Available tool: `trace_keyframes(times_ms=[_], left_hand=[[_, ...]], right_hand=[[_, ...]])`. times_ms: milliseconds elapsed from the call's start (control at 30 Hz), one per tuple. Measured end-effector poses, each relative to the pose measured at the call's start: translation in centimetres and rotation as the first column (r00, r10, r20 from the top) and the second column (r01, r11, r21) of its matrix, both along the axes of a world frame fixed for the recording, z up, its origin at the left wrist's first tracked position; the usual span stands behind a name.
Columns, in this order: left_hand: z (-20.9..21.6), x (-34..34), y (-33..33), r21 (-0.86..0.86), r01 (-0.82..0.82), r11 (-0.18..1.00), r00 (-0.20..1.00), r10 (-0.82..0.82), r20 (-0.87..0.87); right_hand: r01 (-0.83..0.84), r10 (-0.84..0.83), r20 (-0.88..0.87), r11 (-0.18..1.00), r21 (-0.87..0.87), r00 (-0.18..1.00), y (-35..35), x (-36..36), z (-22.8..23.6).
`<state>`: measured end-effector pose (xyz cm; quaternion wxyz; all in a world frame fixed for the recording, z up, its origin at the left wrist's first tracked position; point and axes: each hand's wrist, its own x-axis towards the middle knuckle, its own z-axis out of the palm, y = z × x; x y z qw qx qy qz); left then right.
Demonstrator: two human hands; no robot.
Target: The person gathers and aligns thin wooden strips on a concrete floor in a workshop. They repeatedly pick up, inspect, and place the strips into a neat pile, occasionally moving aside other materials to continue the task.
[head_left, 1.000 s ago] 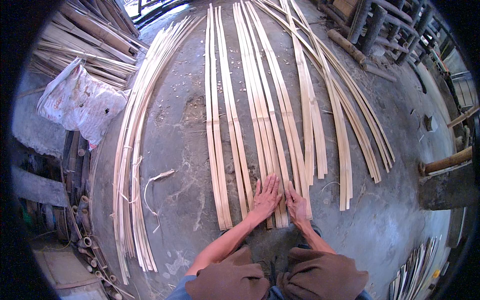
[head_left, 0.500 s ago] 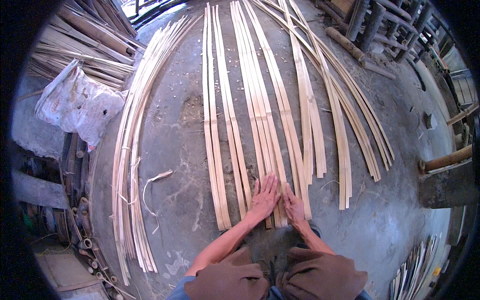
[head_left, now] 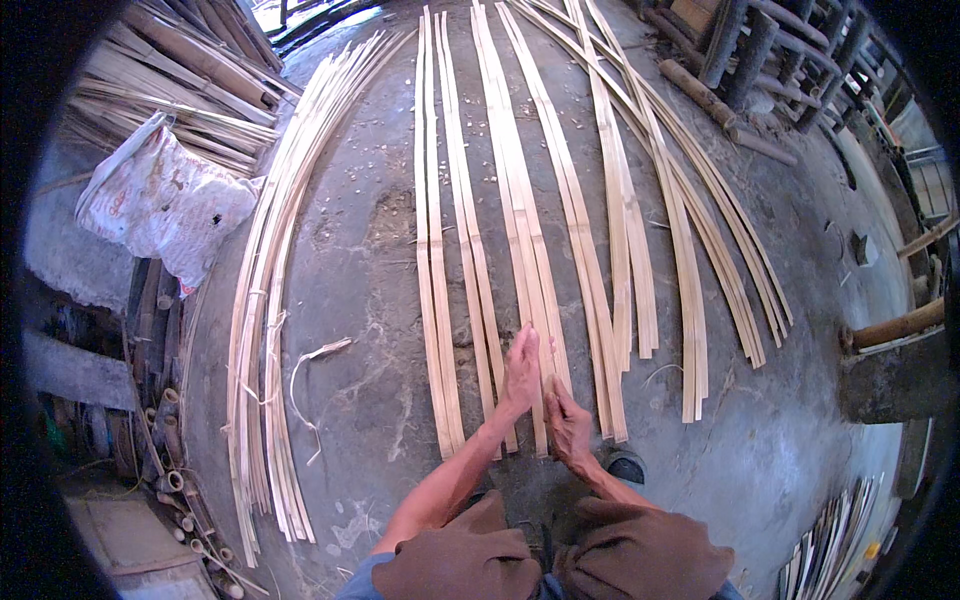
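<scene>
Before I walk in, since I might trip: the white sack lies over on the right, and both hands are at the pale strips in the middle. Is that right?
No: the white sack lies over on the left, as the head view shows. The rest holds: the left hand and right hand are both at the pale strips in the middle.

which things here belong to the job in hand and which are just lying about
In the job, as far as I can judge:
- left hand
- right hand
- pale strips at the hands

Probably just lying about:
- white sack
- log at upper right
- curled shred
</scene>
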<state>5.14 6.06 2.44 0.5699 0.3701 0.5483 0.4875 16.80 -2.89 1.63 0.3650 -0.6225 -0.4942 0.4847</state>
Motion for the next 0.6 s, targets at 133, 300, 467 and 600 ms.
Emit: trace_keyframes(times_ms=[133,300,467,600], left_hand=[[-1.1,-1.0,0.6,-0.031,-0.07,0.997,0.987,0.074,0.142],[-2.2,-1.8,-0.5,-0.093,-0.087,0.992,0.994,0.093,0.059],[-1.9,-1.1,-1.6,-0.041,-0.126,0.991,0.991,0.128,0.036],[-2.1,-0.9,-1.8,-0.045,-0.123,0.991,0.992,0.123,-0.018]], right_hand=[[-0.029,0.028,-0.024,0.998,-0.061,0.999,0.8,-2.4,0.9],[-0.079,0.077,-0.041,0.996,-0.029,0.996,-0.1,-3.0,0.8],[-0.109,0.104,0.038,0.984,0.142,0.994,-1.0,-2.6,-0.2],[-0.098,0.093,0.036,0.98,0.173,0.995,-1.1,-2.6,0.1]])
